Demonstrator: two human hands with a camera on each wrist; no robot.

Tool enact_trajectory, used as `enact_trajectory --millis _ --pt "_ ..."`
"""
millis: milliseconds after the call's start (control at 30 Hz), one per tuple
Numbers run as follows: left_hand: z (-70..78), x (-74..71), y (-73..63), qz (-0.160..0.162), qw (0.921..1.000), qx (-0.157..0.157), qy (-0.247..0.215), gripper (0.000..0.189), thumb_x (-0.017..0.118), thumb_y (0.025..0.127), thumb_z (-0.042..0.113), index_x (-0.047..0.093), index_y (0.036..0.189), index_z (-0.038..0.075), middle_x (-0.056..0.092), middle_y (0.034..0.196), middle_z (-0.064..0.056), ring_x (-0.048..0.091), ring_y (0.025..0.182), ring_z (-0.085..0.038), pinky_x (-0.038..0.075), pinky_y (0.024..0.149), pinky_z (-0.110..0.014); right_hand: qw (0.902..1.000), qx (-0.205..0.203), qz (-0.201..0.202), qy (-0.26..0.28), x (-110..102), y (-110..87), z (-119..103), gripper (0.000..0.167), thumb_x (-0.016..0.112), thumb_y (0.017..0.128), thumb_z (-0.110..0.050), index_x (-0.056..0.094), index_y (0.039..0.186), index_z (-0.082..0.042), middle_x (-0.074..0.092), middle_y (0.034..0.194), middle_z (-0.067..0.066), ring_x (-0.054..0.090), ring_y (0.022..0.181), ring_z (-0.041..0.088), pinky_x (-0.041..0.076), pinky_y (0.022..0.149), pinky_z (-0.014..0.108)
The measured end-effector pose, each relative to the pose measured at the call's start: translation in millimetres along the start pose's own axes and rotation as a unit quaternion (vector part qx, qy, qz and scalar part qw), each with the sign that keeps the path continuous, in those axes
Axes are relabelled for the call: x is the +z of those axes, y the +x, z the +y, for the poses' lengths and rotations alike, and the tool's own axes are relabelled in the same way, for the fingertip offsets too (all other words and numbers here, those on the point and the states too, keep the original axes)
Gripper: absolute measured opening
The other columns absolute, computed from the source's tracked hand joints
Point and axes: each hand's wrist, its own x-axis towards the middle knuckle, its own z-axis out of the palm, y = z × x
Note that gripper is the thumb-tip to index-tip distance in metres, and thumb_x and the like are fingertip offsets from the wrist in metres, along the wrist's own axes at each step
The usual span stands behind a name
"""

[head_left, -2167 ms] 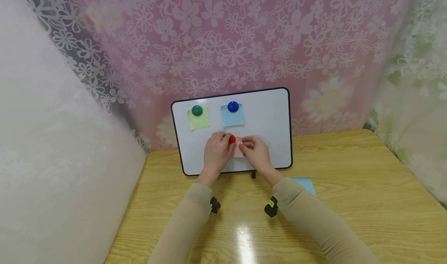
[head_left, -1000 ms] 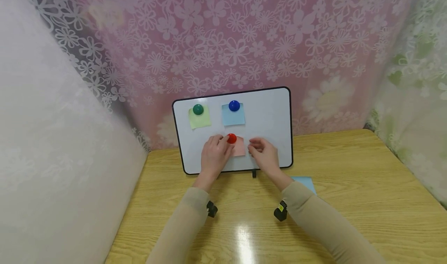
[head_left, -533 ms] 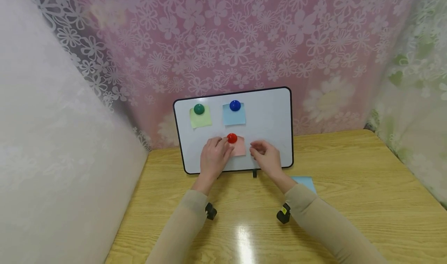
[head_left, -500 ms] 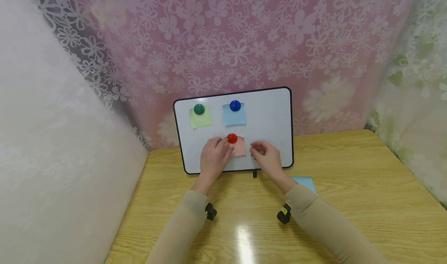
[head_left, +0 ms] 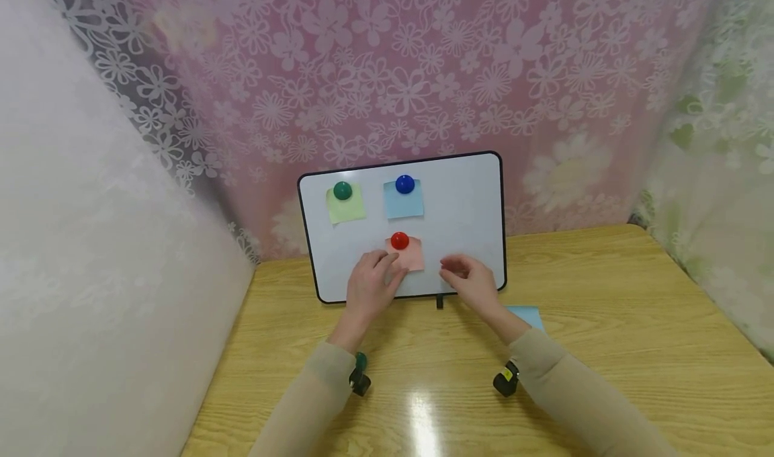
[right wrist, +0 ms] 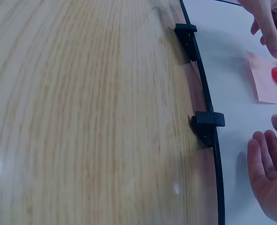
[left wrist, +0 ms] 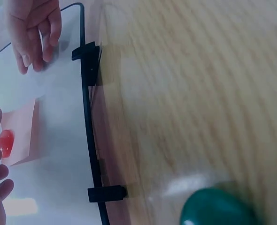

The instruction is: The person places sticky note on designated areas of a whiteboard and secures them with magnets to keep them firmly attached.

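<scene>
A red round magnet [head_left: 400,240] holds a pink sticky note [head_left: 414,258] on the lower middle of the whiteboard [head_left: 465,208]. My left hand [head_left: 369,287] is at the note's lower left, its relaxed fingers overlapping the paper just below the magnet. To the right of the note, my right hand [head_left: 474,285] hovers before the board with loosely bent fingers and nothing in them. In the upper row, a green magnet [head_left: 342,190] sits on a light green note [head_left: 347,210], and a blue magnet [head_left: 405,184] on a blue note [head_left: 404,206].
Another green magnet [left wrist: 218,208] lies on the wooden table [head_left: 605,322] beside the left wrist, partly hidden in the head view. A blue sheet [head_left: 527,316] lies by the right forearm. Black feet [right wrist: 209,119] support the board. A flowered pink curtain [head_left: 387,60] hangs behind.
My left fingers have let go of the red magnet and slid down from it. My right hand has left the pink note and moved right and down. Magnet and note stay on the board.
</scene>
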Motion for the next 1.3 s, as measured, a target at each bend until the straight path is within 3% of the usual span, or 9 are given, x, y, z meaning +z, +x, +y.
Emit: enact_trajectory --millis 233,500,867,1300 --pt "9.0 -1.9 -12.0 -0.030 0.9990 -0.007 -0.034 0.035 0.089 0.091 0.028 0.080 0.117 0.006 0.072 0.107 -0.006 0.067 0.099 -0.025 0.060 0.088 -0.037 0.9997 -0.003 -0.009 -0.021 -8.7 -8.3 3.1 0.027 0.073 0.104 -0.017 0.073 0.128 -0.004 0.074 0.125 0.015 0.070 0.113 0.033 0.059 0.095 0.046" --pt "18.0 -6.7 -23.0 -0.059 0.9946 -0.046 -0.072 0.035 0.087 0.094 0.031 0.080 0.118 0.006 0.073 0.110 -0.005 0.067 0.103 -0.023 0.060 0.087 -0.037 0.9992 0.010 -0.036 -0.013 -18.1 -15.4 13.1 0.030 0.073 0.104 -0.017 0.072 0.131 -0.003 0.074 0.126 0.016 0.072 0.111 0.033 0.059 0.088 0.033" --pt "16.1 -9.5 -32.5 -0.119 0.9788 -0.098 -0.135 0.036 0.083 0.097 0.032 0.078 0.123 0.007 0.075 0.115 -0.006 0.068 0.110 -0.023 0.059 0.092 -0.040 0.9976 0.014 -0.063 -0.026 -31.6 -23.8 19.9 0.028 0.072 0.105 -0.017 0.071 0.129 -0.001 0.073 0.125 0.016 0.071 0.110 0.031 0.058 0.090 0.035" --pt "6.7 -16.2 -49.1 -0.161 0.9581 -0.149 -0.184 0.037 0.082 0.098 0.032 0.078 0.122 0.004 0.074 0.116 -0.011 0.070 0.106 -0.030 0.061 0.088 -0.044 0.9954 0.035 -0.075 -0.048 -47.1 -25.8 23.2 0.031 0.072 0.105 -0.020 0.072 0.131 -0.003 0.073 0.126 0.014 0.070 0.112 0.032 0.057 0.088 0.036"
